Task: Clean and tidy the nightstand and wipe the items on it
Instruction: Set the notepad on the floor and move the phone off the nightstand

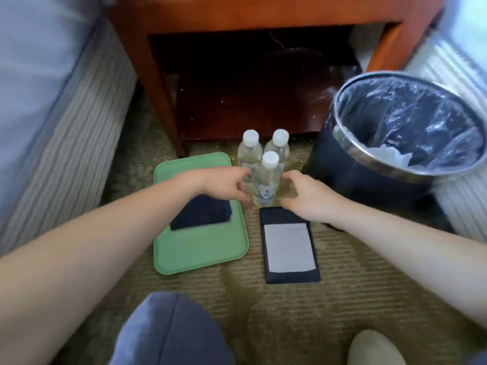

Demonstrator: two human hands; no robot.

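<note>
Far off I see the red-brown wooden nightstand (163, 83), with a dark round liner-fitted bin (342, 164) to its right. Nearer, on the carpet: a green rectangular tray (200, 248) bearing a folded navy cloth (203, 214), a navy pad holder with white paper (288, 246), and three clear white-capped water bottles (266, 177), labels unreadable. My left hand (224, 184) and right hand (308, 198) flank the nearest bottle, fingers curled; I cannot tell whether they grip it.

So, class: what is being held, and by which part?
It cannot be told: the left hand and right hand flank the front bottle at its lower body, but blur hides contact.
</note>
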